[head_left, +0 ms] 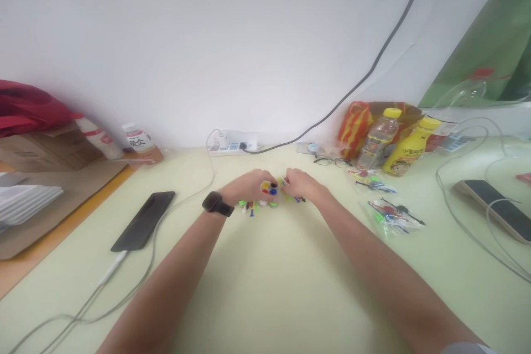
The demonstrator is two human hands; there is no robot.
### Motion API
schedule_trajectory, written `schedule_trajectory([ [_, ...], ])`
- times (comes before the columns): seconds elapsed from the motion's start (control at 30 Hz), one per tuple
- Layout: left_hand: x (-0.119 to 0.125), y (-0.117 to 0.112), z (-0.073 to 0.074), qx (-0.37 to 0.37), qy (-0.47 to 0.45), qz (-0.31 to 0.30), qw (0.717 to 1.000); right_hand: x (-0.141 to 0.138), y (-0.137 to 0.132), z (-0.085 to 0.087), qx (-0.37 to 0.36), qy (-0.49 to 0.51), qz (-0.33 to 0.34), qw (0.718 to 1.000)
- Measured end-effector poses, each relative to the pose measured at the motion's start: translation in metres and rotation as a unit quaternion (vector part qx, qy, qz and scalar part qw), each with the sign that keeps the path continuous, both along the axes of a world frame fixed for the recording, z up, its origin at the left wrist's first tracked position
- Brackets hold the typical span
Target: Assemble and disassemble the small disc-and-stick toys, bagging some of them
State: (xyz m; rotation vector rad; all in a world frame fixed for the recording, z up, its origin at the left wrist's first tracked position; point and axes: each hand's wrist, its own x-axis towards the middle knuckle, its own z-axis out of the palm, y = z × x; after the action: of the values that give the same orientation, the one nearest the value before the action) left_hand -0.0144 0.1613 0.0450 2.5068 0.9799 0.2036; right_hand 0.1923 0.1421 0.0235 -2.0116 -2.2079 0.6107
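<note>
My left hand point(252, 185), with a dark watch point(218, 204) on its wrist, curves its thumb and fingers around a cluster of small round coloured pieces point(272, 192), among them yellow, red, black and blue ones. Close beside it, my right hand point(299, 183) is closed in a pinch. A small pale sliver shows at its fingertips, too small to name. Small coloured plastic pieces point(251, 209) lie on the table below my left hand. A few more dark and blue bits point(299, 199) lie under my right hand.
Clear bags of coloured plastic parts point(394, 215) lie to the right, near a yellow bottle point(409, 146) and a clear bottle point(376, 141). Glasses point(332, 161) and a power strip point(228, 147) are by the wall. A phone point(143, 221) with a cable lies left.
</note>
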Motion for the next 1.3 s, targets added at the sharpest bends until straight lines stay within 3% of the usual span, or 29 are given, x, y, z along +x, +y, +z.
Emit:
schedule_trajectory([
  [0.17,-0.001,0.003,-0.004,-0.001,-0.002,0.017,1.000,-0.007,-0.001,-0.001,-0.021,0.013,-0.005,1.000],
  [0.47,-0.003,0.001,0.003,-0.005,-0.002,0.032,0.999,-0.012,-0.004,0.011,-0.097,0.120,-0.005,0.988],
  [0.67,-0.030,0.017,0.005,0.021,0.008,0.079,0.997,-0.007,-0.001,0.012,-0.115,0.145,-0.024,0.982],
  [0.8,-0.058,0.033,0.007,0.017,0.094,0.177,0.979,-0.011,-0.002,0.008,-0.127,0.176,-0.024,0.976],
  [0.9,-0.074,0.041,0.005,-0.055,0.138,0.230,0.962,-0.012,-0.002,0.005,-0.132,0.203,-0.020,0.970],
  [1.03,-0.077,0.042,-0.001,-0.197,0.133,0.241,0.941,-0.012,-0.001,0.001,-0.133,0.225,-0.016,0.965],
  [1.3,-0.062,0.036,-0.007,-0.245,0.118,0.259,0.927,-0.012,0.004,-0.011,-0.094,0.237,0.018,0.967],
])
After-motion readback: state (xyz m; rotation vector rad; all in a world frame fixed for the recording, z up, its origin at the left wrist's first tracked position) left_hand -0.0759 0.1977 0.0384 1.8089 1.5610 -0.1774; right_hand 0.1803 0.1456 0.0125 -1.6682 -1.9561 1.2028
